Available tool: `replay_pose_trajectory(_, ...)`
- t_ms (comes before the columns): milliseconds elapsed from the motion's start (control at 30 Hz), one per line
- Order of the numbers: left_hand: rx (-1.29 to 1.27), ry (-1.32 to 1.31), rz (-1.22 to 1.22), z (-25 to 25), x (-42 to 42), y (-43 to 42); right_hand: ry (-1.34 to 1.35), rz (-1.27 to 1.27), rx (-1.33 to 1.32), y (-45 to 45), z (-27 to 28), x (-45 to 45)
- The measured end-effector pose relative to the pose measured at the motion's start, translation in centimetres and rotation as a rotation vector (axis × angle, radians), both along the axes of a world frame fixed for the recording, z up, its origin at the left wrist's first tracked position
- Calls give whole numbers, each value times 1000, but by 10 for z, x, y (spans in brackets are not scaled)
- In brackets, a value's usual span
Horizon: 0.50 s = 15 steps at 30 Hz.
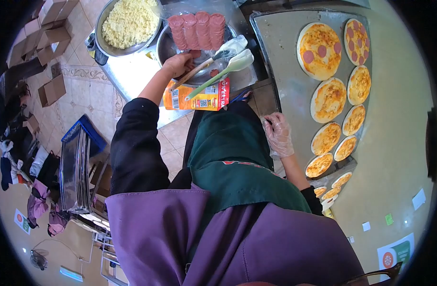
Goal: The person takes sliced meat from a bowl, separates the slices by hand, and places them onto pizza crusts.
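Beside the counter (286, 52), right hand (278, 135) hangs half-curled.

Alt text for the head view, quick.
A person's left hand reaches into a metal bowl near rows of pink slices. The plastic-gloved right hand is by a tray of sauced dough rounds, two topped with slices.

The light is bright and fairly even, with only soft shadows. Left of the green apron (230, 148), glare whitens part of the shiny counter (129, 80), and highlights edge the metal rack (75, 164). Well beyond that rack side of the apron, a tube lamp (71, 274) glows bluish white. Right of the apron, the pizzas (328, 100) look clear. Strong wide-angle distortion bends the surroundings into a round view with black corners.
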<state>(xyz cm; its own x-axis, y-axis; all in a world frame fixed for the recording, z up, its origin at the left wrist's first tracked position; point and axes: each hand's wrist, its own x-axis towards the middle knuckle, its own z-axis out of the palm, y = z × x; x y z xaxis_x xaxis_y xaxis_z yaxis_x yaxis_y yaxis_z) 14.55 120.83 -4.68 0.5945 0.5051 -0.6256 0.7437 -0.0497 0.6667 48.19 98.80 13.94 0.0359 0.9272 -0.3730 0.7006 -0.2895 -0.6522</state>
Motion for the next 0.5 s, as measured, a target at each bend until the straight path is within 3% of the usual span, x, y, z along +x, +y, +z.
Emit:
replay_pose_trajectory(33, 1, 0, -2, -3, 1, 0, -19, 25, 67, -1, -2, 1)
replay_pose_trajectory(100, 17, 12, 474, -1, 6, -4, -36, 50, 133, -6, -7, 2)
replay_pose_trajectory(133, 16, 12, 473, 4, 11, -4, -27, 42, 114, -9, -10, 3)
replay_pose_trajectory(200, -76, 112, 754, 13, 26, -5, -17, 36, 95, -11, -12, 4)
replay_pose_trajectory(333, 137, 325, 725, -10, 41, -14, -17, 39, 72, -18, -17, 4)
replay_pose_trajectory(500, 90, 277, 865, -6, 45, -21, -29, 43, 79, -23, -16, 4)
